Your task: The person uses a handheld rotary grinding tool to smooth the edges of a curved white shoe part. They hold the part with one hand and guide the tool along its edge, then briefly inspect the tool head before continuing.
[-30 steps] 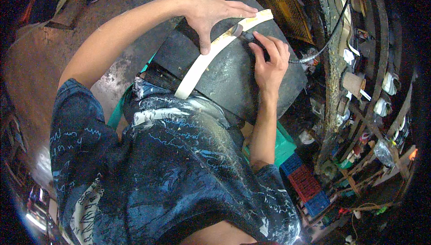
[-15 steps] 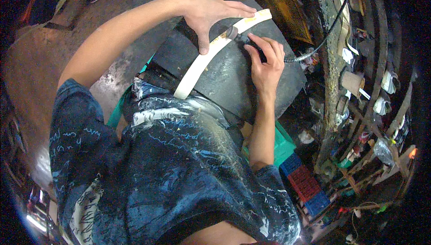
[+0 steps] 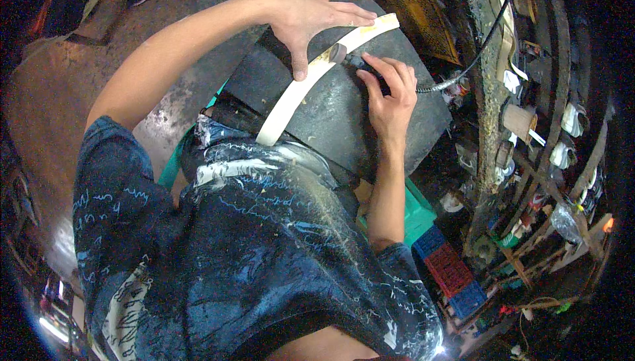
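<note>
A long, curved white strip (image 3: 291, 104) with yellowish-brown marks on its upper part lies across a dark board (image 3: 317, 121) before me. My left hand (image 3: 311, 18) reaches over from the left with fingers spread, its thumb and fingertips resting on the strip. My right hand (image 3: 391, 91) is closed round a dark rotary grinder (image 3: 358, 62), mostly hidden by the fingers. Its small round grinding wheel (image 3: 338, 53) meets the strip between my left thumb and index fingertip. A flexible cable (image 3: 433, 88) runs off to the right from behind my right hand.
At the far right of the board stands a yellow crate (image 3: 417, 10). Racks (image 3: 486, 129) with shoes and shoe parts rise on the right. A green crate (image 3: 415, 212) and a blue and red crate (image 3: 450, 272) sit below my right forearm. Concrete floor (image 3: 59, 103) lies left.
My right hand and the grinder have shifted slightly left, and the wheel has turned a little against the strip. My left hand and the strip stay nearly in place.
</note>
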Available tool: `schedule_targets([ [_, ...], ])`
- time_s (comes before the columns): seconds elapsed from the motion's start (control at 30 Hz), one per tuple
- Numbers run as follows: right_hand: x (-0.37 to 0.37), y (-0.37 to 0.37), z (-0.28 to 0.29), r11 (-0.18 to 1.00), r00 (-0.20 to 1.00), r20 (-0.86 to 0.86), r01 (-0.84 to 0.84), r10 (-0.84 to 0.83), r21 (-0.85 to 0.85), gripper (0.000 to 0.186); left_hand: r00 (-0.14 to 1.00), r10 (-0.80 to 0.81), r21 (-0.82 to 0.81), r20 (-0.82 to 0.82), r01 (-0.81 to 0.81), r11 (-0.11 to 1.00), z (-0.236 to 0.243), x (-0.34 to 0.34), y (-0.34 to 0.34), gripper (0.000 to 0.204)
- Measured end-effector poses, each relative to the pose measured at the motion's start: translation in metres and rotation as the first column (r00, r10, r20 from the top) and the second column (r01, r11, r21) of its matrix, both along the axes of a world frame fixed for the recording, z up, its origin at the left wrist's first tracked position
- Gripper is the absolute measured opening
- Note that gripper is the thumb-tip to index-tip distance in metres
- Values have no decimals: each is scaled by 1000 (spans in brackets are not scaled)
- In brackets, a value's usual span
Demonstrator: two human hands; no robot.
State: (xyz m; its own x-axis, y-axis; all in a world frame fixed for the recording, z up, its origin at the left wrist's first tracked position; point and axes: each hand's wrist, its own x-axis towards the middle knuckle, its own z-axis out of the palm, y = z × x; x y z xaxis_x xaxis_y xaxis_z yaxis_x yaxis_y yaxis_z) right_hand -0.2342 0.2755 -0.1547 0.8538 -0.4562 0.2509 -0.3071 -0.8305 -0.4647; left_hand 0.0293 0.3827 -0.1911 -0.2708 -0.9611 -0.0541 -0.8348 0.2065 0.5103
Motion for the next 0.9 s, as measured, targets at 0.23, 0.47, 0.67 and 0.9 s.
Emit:
schedule_targets([
  [0.23,-5,0,2,1000,998,-59,-26,26,1,32,1000,-4,-12,-17,4,1000,0,1,1,164],
  [0.47,-1,-8,5,995,999,3,49,-49,-83,33,1000,4,-17,2,-4,1000,-3,-1,0,165],
  [0.67,-1,-4,4,998,1000,-25,-19,18,-58,33,1000,4,-35,-17,-4,999,-4,1,0,164],
  [0.9,0,-1,3,997,997,-27,-77,77,-9,33,1000,1,-25,3,-1,1000,-5,0,-1,164],
])
